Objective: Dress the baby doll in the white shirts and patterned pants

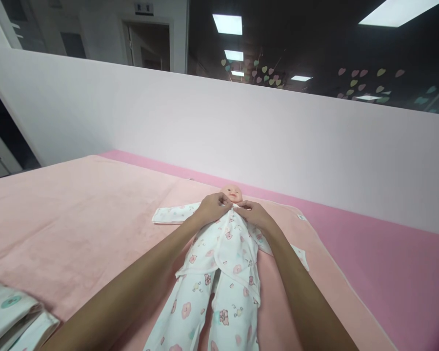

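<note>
White wall (pixel 241 131) stretched across the middle of the frame, the largest thing on record. Below it, a peach blanket (pixel 95 209) covered most of the lower half, on a pink surface (pixel 406 263) that showed at right.

Doll (pixel 235 192) lay face up on the blanket, center of the frame, head uppermost. Its printed top (pixel 229 243) covered the torso, front panels meeting at the chest and parting at the hem; trousers (pixel 232 312) of similar print ran to the bottom edge. One sleeve lay stretched toward frame left, the other toward lower right; could not tell whether arms filled them. Folded patterned cloth (pixel 12 312) sat lower left.

Left hand (pixel 215 207) and right hand (pixel 255 214) met just below the doll's chin, the fingertips of each appearing to pinch the top's neckline (pixel 233 206). Exact grip too small to read.

Judged good practice here: small, even tension from both sides, fabric lifted slightly off the throat, edges matched at the neck first, panels smoothed without dragging the sleeves askew
</note>
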The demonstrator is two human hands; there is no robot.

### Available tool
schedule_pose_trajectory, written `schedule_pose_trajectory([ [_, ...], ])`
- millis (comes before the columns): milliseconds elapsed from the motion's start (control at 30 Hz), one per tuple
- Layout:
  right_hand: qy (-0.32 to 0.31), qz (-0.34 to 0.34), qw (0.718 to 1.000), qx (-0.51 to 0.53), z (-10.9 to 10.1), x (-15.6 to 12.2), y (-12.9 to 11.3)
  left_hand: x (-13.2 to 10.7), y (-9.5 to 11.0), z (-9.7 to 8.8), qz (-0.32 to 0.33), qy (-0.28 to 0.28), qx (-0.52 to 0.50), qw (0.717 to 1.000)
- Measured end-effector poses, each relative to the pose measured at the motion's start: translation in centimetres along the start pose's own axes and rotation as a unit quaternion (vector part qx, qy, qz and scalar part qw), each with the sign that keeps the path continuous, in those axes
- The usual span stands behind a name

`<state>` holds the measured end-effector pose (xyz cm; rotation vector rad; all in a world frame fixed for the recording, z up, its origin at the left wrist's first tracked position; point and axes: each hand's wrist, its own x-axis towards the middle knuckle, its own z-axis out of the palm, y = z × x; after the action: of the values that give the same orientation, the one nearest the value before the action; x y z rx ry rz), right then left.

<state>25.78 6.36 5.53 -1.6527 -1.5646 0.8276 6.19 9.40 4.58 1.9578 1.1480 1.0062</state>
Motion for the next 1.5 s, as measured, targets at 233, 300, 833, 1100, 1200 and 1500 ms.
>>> schedule_pose_trajectory([
  [233,-0.007,0.034,0.999,0.005,0.7,0.0,-0.1,0.3,-0.6,0.0,-0.009,-0.02,-0.011,1.0],
  [300,-0.018,0.035,0.999,0.009,0.5,0.0,-0.1,0.3,-0.7,0.1,-0.005,-0.017,-0.014,1.0],
  [833,-0.045,-0.009,0.997,0.068,0.3,-0.5,0.5,0.6,-1.1,-0.7,-0.058,-0.068,-0.071,0.993],
  [1100,0.021,0.024,0.998,0.051,0.7,-0.9,0.0,-0.1,0.7,-2.7,-0.115,-0.1,-0.087,0.984],
  [1200,0.011,0.021,0.998,0.058,0.6,-0.8,0.1,0.0,0.8,-2.9,-0.12,-0.102,-0.097,0.983],
  [1500,0.055,0.002,0.996,0.065,1.5,-0.2,0.7,0.7,-0.5,-0.9,-0.15,-0.059,-0.106,0.981],
])
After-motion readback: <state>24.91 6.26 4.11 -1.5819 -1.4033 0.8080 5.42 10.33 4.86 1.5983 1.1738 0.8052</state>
